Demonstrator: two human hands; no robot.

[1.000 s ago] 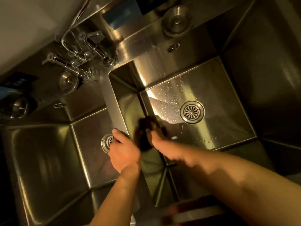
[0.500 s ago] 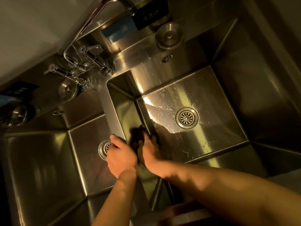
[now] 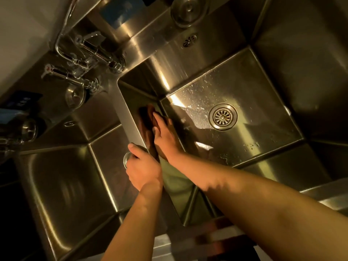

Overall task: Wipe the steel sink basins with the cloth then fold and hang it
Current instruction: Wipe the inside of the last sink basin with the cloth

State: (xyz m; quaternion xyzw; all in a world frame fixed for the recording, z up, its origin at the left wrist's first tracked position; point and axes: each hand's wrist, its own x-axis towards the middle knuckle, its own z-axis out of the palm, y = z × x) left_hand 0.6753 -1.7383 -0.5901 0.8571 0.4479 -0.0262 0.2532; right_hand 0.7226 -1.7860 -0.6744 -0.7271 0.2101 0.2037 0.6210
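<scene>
Since the earlier frames, the right hand point(image 3: 163, 135) has been carried further up the inner wall of the right basin point(image 3: 263, 113), and the dark cloth point(image 3: 146, 117) has been carried with it toward the middle of the frame. The cloth is pressed flat against that wall, just right of the steel divider point(image 3: 128, 117) between the two basins, and is held under straight, extended fingers rather than gripped. The left hand point(image 3: 143, 166) is rested on the near part of the divider, below the cloth in the frame, with its thumb laid across the top; its fingers are curled over the edge toward the left basin point(image 3: 66, 185), so the divider is grasped. Part of the left basin's drain point(image 3: 125, 159) is seen just left of that hand. The drain point(image 3: 222, 116) of the right basin is seen right of centre, well apart from the cloth, with water droplets scattered over the basin floor around it. Taps point(image 3: 81, 59) are mounted at the upper left of the frame, and a round steel lid point(image 3: 188, 10) is seen at the top edge.
</scene>
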